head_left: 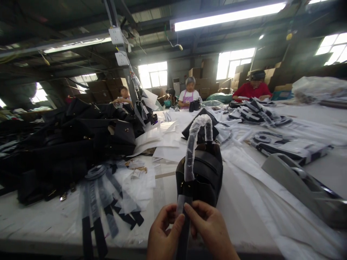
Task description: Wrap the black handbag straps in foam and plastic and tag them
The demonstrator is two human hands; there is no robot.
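A small black handbag [202, 173] stands upright on the white table [244, 220] just in front of me. Its top handle [193, 139] is wrapped in white foam sheet. A black strap [183, 231] with a strip of clear wrap hangs from the bag toward me. My left hand [164, 234] and my right hand [208, 229] both pinch this strap near its wrapped end, thumbs on top, fingers closed around it.
A heap of black bags [67, 144] fills the left of the table, with wrapped straps [108, 202] before it. A grey tape dispenser [303, 184] lies at right. White paper sheets [162, 141] and wrapped parts [284, 144] lie beyond. Three people sit at the far end.
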